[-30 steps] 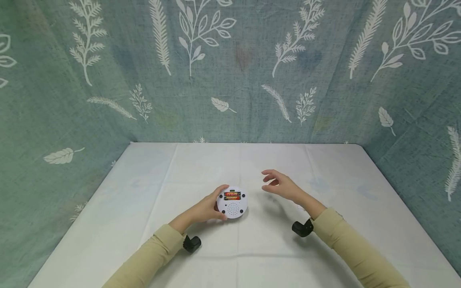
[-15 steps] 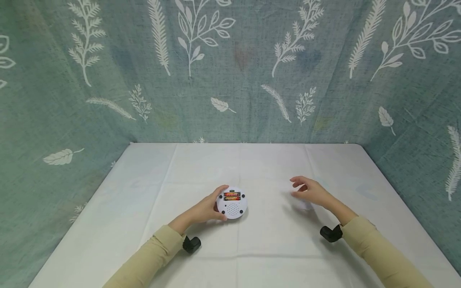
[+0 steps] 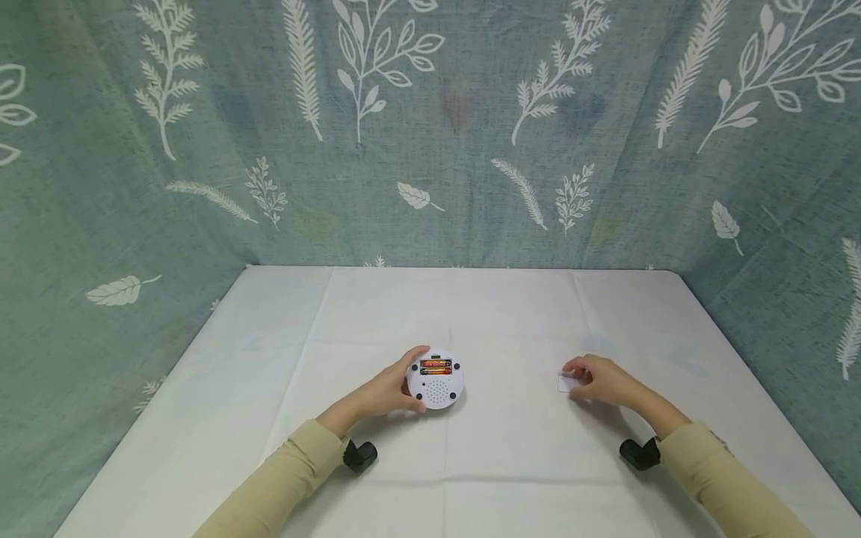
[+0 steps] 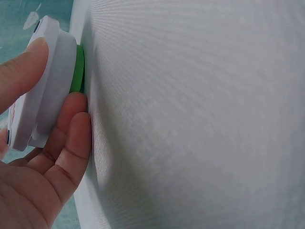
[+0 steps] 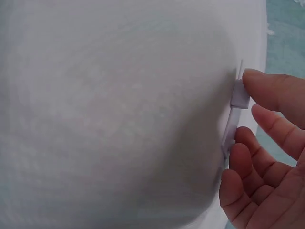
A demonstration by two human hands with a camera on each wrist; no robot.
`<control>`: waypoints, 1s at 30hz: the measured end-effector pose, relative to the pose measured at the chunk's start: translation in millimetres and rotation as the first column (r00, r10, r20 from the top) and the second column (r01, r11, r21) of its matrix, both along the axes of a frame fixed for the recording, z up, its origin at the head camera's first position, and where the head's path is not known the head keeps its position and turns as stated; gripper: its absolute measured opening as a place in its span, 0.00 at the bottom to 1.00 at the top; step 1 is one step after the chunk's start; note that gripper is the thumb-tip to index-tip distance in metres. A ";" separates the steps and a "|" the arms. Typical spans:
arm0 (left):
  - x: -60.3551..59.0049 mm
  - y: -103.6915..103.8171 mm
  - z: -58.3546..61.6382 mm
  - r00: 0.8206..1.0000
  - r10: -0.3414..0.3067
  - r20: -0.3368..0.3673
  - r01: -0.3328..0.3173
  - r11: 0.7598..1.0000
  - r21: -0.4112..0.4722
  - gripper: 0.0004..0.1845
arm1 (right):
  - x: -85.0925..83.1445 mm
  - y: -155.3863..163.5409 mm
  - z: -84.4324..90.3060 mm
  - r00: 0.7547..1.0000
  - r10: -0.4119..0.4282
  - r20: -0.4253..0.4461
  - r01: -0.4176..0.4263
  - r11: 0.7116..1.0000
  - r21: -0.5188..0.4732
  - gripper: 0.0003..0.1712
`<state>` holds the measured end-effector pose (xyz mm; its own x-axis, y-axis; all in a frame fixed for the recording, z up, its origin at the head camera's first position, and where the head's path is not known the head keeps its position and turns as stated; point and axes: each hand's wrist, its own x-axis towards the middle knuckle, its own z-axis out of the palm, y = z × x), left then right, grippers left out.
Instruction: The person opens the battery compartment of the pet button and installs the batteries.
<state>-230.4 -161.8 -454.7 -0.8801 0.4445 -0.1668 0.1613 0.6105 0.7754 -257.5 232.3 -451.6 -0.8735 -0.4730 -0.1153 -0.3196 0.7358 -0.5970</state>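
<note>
- At the near side, tan sleeves [image 3: 289, 478], soft cloth with turned-up cuffs; a black wrist camera [image 3: 359, 456] by the left cuff, another by the right.
- Left hand [image 3: 383, 388]: grips a round white device [image 3: 437, 391] mid-bench, thumb on the near rim, forefinger at the far rim, other fingers curled below.
- Device: smooth, plastic-looking, stepped side wall, green disc [image 4: 79, 69] facing the bench; contact with the cloth unclear. Upper face has dark round feet, a round patch of small holes, a rectangular bay.
- Batteries [image 3: 436, 366]: two red-orange cylinders, side by side in the bay.
- Right hand [image 3: 605, 382]: well apart from the device, thumb and curled fingers pinching opposite edges of a small white piece [image 3: 563, 384]; thin, flat, with a raised block. Lifted or not, can't tell.
- Progress: looks partway. Done: both batteries seated. Left: bay uncovered; the white piece is probably its cover, not yet fitted.
- Bench [image 3: 511, 463]: white cloth, fine weave, straight fold creases.
- Farthest, a grey-green backdrop [image 3: 336, 202], coarse-looking fabric, slightly rippled, printed with white leaves and sprigs.
</note>
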 end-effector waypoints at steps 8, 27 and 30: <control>0.0 1.0 1.0 1.000 0.002 0.001 -0.002 1.000 -0.004 0.54 | 3.1 -0.8 -1.8 1.000 0.000 -0.006 0.000 0.999 0.039 0.20; -0.5 1.5 1.5 1.000 0.002 -0.002 -0.002 1.000 -0.010 0.54 | -1.5 1.0 -1.0 0.994 0.077 -0.079 -0.070 0.993 0.091 0.18; -0.8 1.6 1.4 1.000 0.001 -0.002 -0.001 1.000 -0.013 0.54 | -1.4 1.1 1.3 0.995 0.074 -0.073 -0.067 0.994 0.090 0.16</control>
